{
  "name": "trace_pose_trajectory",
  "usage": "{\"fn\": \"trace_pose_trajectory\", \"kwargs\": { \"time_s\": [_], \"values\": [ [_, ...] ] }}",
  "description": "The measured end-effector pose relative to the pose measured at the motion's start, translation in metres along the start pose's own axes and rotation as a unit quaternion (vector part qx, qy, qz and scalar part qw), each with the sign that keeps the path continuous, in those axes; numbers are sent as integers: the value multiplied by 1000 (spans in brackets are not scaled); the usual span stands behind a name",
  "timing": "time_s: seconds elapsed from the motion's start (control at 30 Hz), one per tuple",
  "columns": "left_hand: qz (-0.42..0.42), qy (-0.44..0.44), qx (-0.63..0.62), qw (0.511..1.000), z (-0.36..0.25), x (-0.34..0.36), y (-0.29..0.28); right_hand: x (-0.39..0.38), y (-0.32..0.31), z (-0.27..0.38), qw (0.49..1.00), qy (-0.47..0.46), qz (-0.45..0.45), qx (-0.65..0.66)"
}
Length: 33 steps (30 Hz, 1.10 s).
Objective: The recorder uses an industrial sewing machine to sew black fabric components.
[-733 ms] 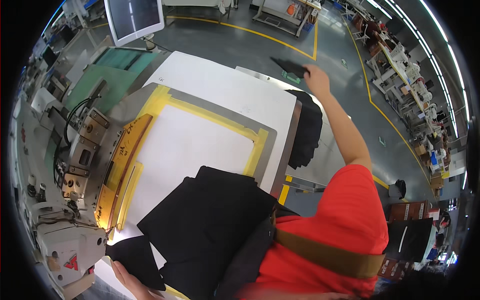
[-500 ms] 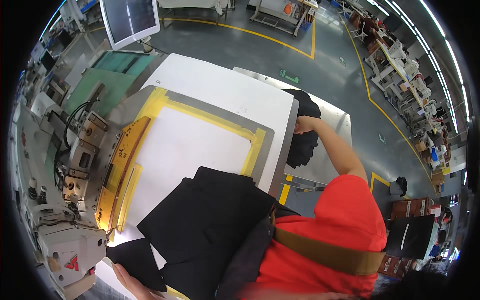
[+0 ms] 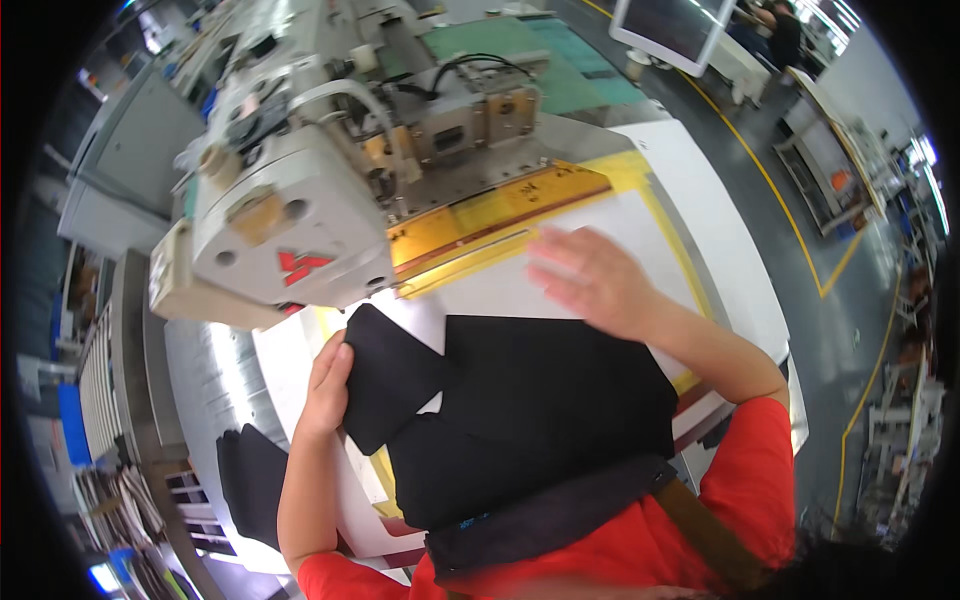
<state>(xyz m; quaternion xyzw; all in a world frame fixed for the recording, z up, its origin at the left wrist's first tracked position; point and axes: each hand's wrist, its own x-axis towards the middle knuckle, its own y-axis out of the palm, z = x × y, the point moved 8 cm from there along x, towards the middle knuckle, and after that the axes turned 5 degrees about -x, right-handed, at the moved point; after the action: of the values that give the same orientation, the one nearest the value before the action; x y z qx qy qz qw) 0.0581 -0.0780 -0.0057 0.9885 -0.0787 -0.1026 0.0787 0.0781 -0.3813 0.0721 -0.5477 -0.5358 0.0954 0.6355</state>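
Observation:
At the left edge of a small black fabric panel point(image 3: 388, 385), my left hand point(image 3: 325, 388) pinches the cloth between thumb and fingers. The panel lies beside the sewing machine's head point(image 3: 290, 230). A larger black fabric piece point(image 3: 550, 400) spreads across the work surface just in front of my body, partly under the small panel. My right hand point(image 3: 600, 285), somewhat blurred, hovers over the white board point(image 3: 480, 290) with its fingers stretched out and nothing visible in them. Its fingertips are near the amber clamp strip point(image 3: 500, 220) along the machine.
Yellow tape point(image 3: 680, 240) borders the white board. Another stack of black fabric point(image 3: 252, 480) rests on a metal surface at the left. The machine's bulky arm fills the far left, and a screen point(image 3: 675, 30) stands at the back right.
My view has turned left toward the machine. My right hand has left the dark fabric pile at the right and come over the board. My left hand stays on the small panel.

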Motion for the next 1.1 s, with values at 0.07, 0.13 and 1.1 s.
{"fn": "trace_pose_trajectory", "kwargs": {
  "time_s": [0.07,0.13,1.1],
  "values": [
    [-10,-14,-11,1000,0,-5,-2,43,29,54,989,-116,-6,90],
    [-12,-26,-10,1000,-4,-5,-3,68,37,95,966,-214,-71,123],
    [74,269,635,721,-24,33,123,15,79,3,976,79,188,76]
  ]
}}
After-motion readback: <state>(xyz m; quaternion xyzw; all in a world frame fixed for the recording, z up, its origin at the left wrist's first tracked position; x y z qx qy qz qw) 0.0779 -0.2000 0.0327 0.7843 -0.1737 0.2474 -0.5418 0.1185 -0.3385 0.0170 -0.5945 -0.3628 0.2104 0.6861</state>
